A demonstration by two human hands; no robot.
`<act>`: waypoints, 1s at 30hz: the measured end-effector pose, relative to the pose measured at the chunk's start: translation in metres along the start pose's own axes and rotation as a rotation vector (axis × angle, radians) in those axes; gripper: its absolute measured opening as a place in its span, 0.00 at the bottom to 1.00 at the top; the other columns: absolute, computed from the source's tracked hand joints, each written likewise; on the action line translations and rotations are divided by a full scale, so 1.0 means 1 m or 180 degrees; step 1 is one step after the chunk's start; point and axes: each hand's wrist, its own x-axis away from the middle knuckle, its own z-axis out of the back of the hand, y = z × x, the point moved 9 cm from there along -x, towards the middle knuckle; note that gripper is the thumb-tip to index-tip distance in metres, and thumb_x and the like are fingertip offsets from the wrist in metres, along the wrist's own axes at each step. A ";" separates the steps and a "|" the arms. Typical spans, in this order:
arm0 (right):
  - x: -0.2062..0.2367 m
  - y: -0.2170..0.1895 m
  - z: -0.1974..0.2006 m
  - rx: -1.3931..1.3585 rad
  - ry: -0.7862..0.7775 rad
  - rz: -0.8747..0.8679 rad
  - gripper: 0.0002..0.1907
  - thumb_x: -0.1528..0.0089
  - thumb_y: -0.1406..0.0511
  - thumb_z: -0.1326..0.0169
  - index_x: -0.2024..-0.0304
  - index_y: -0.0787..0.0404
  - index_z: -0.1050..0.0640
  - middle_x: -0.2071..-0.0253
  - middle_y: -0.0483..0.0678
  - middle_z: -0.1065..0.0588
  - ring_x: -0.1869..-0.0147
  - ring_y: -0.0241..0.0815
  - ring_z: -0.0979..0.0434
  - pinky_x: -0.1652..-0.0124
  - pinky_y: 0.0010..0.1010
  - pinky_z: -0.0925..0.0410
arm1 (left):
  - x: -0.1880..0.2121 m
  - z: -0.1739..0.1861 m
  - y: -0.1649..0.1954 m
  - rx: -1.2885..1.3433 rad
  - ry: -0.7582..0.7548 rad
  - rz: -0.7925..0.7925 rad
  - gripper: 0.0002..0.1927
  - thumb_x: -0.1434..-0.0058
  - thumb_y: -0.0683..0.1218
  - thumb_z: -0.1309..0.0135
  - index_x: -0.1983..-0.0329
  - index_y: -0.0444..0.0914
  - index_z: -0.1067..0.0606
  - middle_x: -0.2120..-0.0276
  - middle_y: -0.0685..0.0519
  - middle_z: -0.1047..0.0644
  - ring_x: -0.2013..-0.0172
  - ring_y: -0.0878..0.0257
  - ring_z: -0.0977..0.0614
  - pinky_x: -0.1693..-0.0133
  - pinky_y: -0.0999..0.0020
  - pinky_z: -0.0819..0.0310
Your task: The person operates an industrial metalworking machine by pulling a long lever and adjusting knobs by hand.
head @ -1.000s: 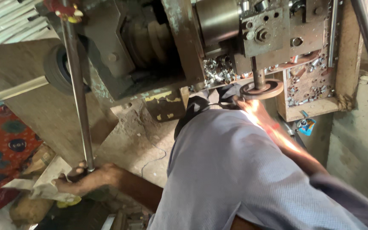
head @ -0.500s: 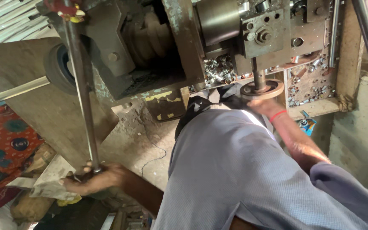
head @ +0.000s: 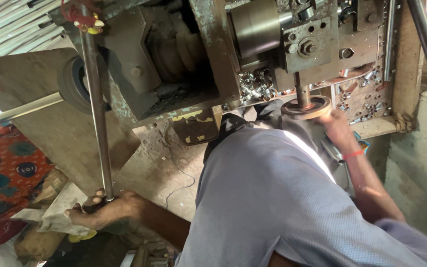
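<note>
Here, the fingers of the left hand [head: 106, 211] are curling tight around the dark grip at the lower end of a long steel lever rod [head: 96, 116], which is running almost straight up from the hand to the grimy machine body [head: 174, 64] at the top of the view, where a knot of red and yellow cord [head: 81, 15] is hanging at its upper end. The left forearm is stretching out to the left from under the grey-blue shirt [head: 282, 207] that is filling the near middle of the view. Beneath that hand, crumpled pale cloth [head: 55, 217] is lying on the floor, and a red patterned fabric [head: 6, 173] is showing at the far left edge.

The right hand [head: 339, 129] is reaching up on the right side, its fingers pressing against the rim of a round brown wheel [head: 306, 107] that is sitting on a short spindle under a bolted steel block [head: 306, 45]. Whether those fingers are closing around the rim or only touching it, I cannot tell. A red band is circling the right wrist. Just left of the wheel, small shiny metal pieces [head: 254, 85] are lying in a heap against the machine. A wooden post [head: 407, 64] is standing to the right.
</note>
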 end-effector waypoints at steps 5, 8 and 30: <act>0.001 -0.026 -0.012 0.1089 0.0078 0.0865 0.17 0.34 0.61 0.43 0.50 0.67 0.19 0.53 0.56 0.20 0.50 0.44 0.23 0.50 0.38 0.31 | -0.006 0.007 -0.003 -0.0186 -0.0025 -0.0185 0.21 0.35 0.58 0.51 0.59 0.35 0.25 0.67 0.56 0.32 0.71 0.69 0.32 0.71 0.74 0.36; 0.016 -0.011 -0.024 0.0425 0.0122 0.0540 0.18 0.32 0.57 0.46 0.54 0.67 0.19 0.60 0.53 0.22 0.57 0.40 0.26 0.58 0.34 0.32 | -0.009 0.008 -0.003 -0.0260 -0.0028 -0.0226 0.20 0.34 0.57 0.51 0.58 0.35 0.25 0.65 0.56 0.31 0.67 0.70 0.29 0.66 0.74 0.32; 0.018 -0.001 0.050 -0.0752 0.2100 -0.0336 0.37 0.30 0.33 0.64 0.76 0.54 0.34 0.79 0.38 0.35 0.76 0.32 0.37 0.78 0.28 0.43 | 0.003 0.001 0.006 -0.0064 -0.0035 -0.0109 0.22 0.34 0.59 0.52 0.58 0.33 0.26 0.72 0.57 0.37 0.76 0.69 0.36 0.74 0.76 0.41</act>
